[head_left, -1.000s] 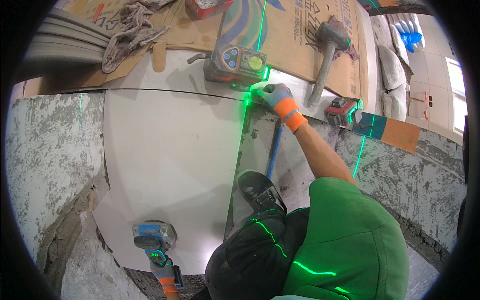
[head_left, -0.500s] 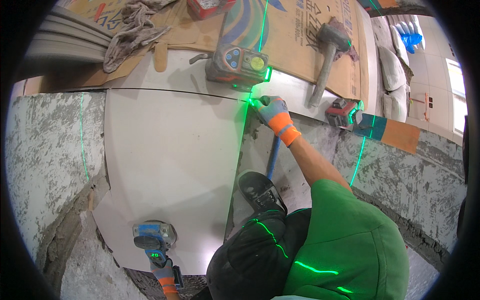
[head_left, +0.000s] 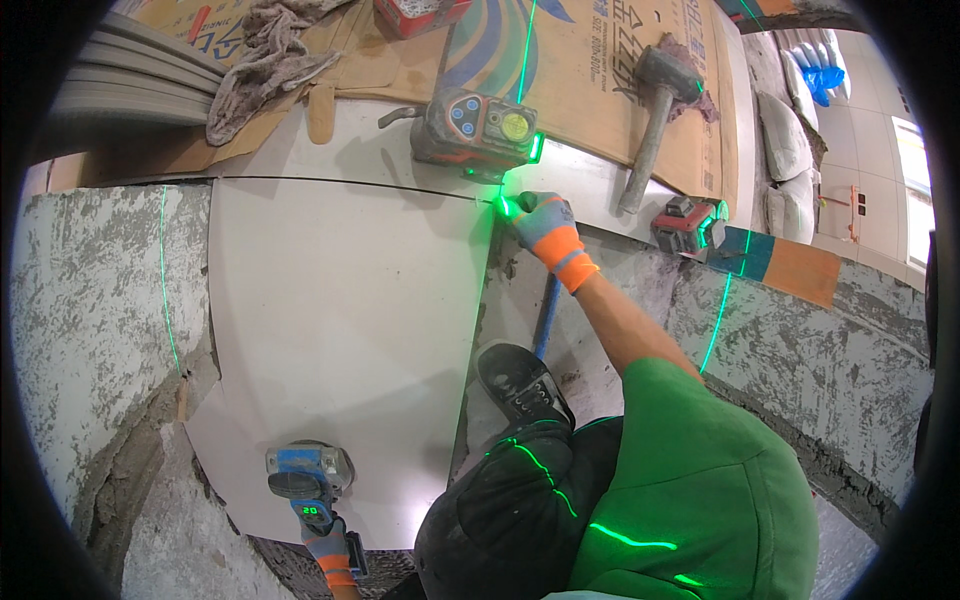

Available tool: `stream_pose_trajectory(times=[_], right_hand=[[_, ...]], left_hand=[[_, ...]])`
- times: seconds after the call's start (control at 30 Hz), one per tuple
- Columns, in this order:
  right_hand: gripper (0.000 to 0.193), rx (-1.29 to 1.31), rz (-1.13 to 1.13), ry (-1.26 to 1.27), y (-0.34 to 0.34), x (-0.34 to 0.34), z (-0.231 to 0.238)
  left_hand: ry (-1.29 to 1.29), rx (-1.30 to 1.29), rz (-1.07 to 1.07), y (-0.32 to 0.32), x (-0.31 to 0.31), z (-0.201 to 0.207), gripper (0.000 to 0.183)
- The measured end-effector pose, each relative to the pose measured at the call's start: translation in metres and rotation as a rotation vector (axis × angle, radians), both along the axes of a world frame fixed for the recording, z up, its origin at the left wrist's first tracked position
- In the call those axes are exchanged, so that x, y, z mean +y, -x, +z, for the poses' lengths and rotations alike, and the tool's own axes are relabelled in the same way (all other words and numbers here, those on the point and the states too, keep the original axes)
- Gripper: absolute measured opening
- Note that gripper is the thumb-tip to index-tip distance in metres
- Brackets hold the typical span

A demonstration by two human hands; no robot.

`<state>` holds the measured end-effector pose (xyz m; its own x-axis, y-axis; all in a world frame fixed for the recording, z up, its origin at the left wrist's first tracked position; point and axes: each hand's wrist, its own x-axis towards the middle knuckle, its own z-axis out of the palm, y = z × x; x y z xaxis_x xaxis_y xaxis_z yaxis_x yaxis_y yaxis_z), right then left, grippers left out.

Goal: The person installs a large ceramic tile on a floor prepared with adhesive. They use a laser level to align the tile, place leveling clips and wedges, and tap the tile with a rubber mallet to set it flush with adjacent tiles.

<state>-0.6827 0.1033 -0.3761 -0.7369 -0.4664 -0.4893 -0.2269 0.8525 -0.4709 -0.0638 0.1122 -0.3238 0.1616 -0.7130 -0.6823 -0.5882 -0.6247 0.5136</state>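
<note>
A large pale floor tile lies in front of me, its far edge along a dark joint. At its near left sits a blue and grey suction-cup tile vibrator with a lit green display. My left hand, in a grey and orange glove, is closed around the vibrator's handle. My right hand, gloved alike, is at the tile's far right corner, fingers pinched together in bright green laser light. Whatever they hold, if anything, is too small to make out. Just beyond stands a dusty laser level, casting a green line along the tile's right edge.
Cardboard sheets cover the farther tiles, with a mallet lying on them. A smaller red laser level stands to the right. My shoe rests beside the tile, near a blue rod. A rag lies at far left.
My right hand has shifted very slightly at the tile corner, and the green light on its fingertips has grown. My left hand and the vibrator stay in place.
</note>
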Motion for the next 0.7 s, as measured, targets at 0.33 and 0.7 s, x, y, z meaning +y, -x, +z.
stream_pose_trajectory(times=[0.33,0.7], right_hand=[[0.035,-0.082,-0.084,0.012,-0.011,0.018,-0.006],[0.030,0.019,0.247,0.067,-0.043,0.015,-0.001]], left_hand=[[-0.079,-0.032,-0.029,0.008,-0.007,0.008,0.061],[-0.059,-0.069,-0.088,0.008,-0.008,0.007,0.054]])
